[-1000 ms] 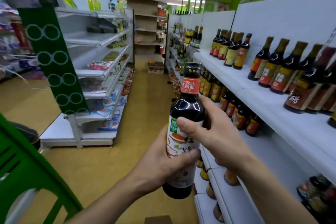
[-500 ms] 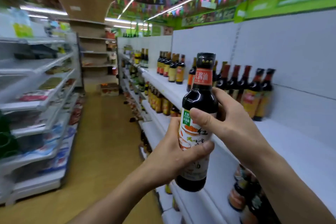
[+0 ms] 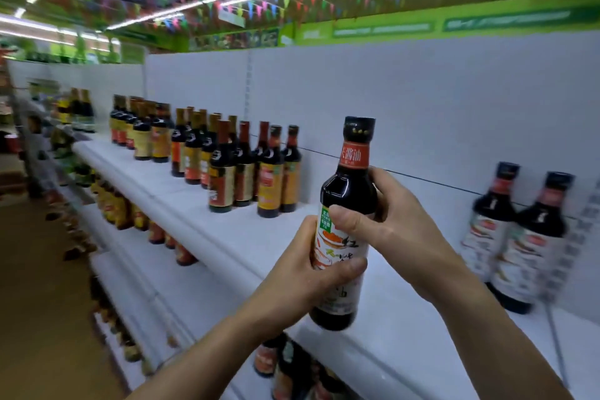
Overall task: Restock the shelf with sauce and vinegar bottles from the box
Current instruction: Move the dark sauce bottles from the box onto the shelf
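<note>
I hold a dark soy sauce bottle [image 3: 349, 191] upright in front of the white top shelf [image 3: 194, 204]. It has a black cap, a red neck band and a white label. My left hand [image 3: 305, 273] wraps the lower label from the left. My right hand [image 3: 386, 221] grips the shoulder and upper label from the right. Two matching bottles [image 3: 516, 237] stand on the shelf at the right, apart from the held one. The box is not in view.
Several brown-capped bottles [image 3: 246, 166] stand in rows on the top shelf at the left. Bare shelf lies between them and the two right bottles. Lower shelves [image 3: 156, 276] carry more bottles. The aisle floor [image 3: 39, 286] runs along the left.
My view has swung right, from the aisle to face the shelf. The bottle stays in both hands and is now in front of the shelf gap; two matching bottles have come into view.
</note>
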A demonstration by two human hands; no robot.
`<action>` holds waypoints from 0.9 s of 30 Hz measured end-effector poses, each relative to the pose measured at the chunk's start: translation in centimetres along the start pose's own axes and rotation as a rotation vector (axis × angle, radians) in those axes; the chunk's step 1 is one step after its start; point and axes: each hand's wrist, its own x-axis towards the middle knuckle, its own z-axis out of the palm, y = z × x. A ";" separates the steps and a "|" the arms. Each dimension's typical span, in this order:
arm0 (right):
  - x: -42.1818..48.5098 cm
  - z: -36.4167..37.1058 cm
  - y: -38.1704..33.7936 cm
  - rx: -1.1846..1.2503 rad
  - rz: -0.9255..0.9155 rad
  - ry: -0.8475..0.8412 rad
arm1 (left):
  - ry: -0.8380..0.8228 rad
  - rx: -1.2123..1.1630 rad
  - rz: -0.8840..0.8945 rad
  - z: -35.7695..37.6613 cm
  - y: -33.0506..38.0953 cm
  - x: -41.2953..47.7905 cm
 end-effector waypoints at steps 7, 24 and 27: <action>-1.9 -6.6 3.2 -0.098 0.084 0.134 | -0.161 -0.076 -0.031 6.9 -2.5 4.4; -5.3 -13.6 8.4 -0.250 0.257 0.406 | -0.539 -0.166 -0.124 15.6 -6.3 10.6; -4.9 -13.7 8.9 -0.258 0.275 0.428 | -0.590 -0.155 -0.108 15.7 -6.5 11.7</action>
